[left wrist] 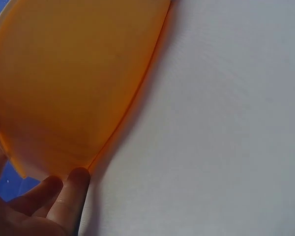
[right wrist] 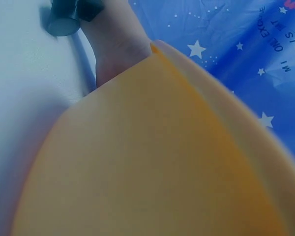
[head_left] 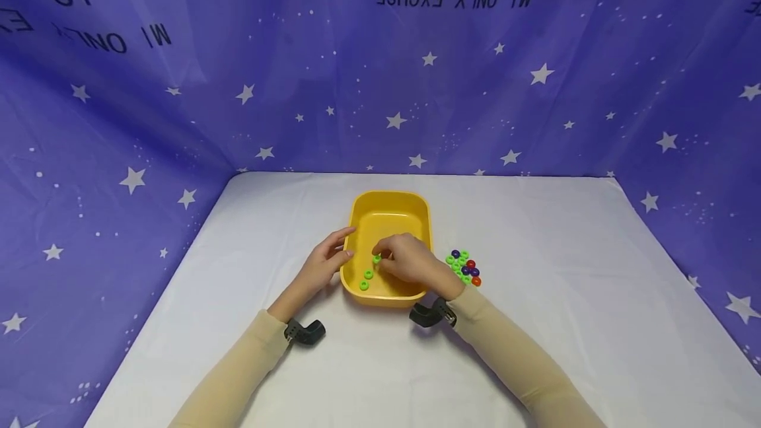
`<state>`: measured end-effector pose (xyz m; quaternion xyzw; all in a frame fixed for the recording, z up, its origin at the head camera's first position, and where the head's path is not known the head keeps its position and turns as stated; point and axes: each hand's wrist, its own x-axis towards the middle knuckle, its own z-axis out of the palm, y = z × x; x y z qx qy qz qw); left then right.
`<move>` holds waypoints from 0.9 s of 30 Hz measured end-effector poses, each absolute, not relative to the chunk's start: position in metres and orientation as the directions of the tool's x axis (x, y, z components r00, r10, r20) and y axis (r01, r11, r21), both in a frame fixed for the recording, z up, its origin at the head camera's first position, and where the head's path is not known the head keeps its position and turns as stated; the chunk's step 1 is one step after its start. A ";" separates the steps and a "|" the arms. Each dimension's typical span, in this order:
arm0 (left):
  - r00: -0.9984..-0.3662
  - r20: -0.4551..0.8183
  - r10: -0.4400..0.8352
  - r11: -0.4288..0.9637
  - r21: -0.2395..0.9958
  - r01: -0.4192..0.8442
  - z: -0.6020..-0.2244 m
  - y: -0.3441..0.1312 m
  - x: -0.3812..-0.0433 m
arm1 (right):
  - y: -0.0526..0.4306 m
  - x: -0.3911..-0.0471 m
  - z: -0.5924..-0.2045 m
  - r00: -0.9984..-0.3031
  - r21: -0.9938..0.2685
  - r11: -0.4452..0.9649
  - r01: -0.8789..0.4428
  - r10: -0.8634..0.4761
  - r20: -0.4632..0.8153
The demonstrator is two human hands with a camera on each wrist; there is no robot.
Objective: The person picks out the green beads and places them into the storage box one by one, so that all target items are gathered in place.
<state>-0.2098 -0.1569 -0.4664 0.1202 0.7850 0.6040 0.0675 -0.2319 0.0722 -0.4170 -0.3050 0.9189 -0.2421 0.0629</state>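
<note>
A yellow rectangular tub (head_left: 389, 299) sits on the white table. Over its inside, my right hand (head_left: 407, 257) pinches a green bead (head_left: 377, 259) between thumb and finger. Two more green beads, one (head_left: 368, 274) above the other (head_left: 364, 285), lie on the tub floor towards the near left corner. My left hand (head_left: 324, 259) rests with fairly straight fingers against the tub's left side; in the left wrist view its fingertips (left wrist: 78, 177) touch the tub wall (left wrist: 78, 88). The tub wall (right wrist: 137, 157) hides the right fingers in the right wrist view.
Right of the tub, partly beside my right wrist, lies a loose cluster of green, purple and red beads (head_left: 456, 266). A purple star-printed curtain (head_left: 380, 84) stands behind and along both sides of the white tablecloth (head_left: 565, 249). Black wrist devices (head_left: 306, 332) sit on both wrists.
</note>
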 end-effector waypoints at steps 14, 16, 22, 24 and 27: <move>-0.962 0.029 0.271 0.240 0.966 0.097 -0.464 -0.154 -0.212 | 0.075 -0.231 -0.416 -0.825 -0.468 0.717 -0.516 -0.564 0.045; -0.962 0.026 0.271 0.240 0.966 0.094 -0.465 -0.153 -0.212 | 0.075 -0.231 -0.417 -0.826 -0.464 0.722 -0.513 -0.562 0.037; -0.968 0.013 0.252 0.254 0.964 0.079 -0.462 -0.152 -0.212 | 0.076 -0.231 -0.414 -0.820 -0.443 0.723 -0.530 -0.570 0.050; -0.969 0.012 0.247 0.250 0.965 0.076 -0.461 -0.152 -0.212 | 0.076 -0.232 -0.413 -0.819 -0.442 0.722 -0.532 -0.572 0.051; -0.968 0.007 0.250 0.242 0.968 0.070 -0.460 -0.153 -0.212 | 0.075 -0.232 -0.413 -0.818 -0.435 0.725 -0.534 -0.573 0.050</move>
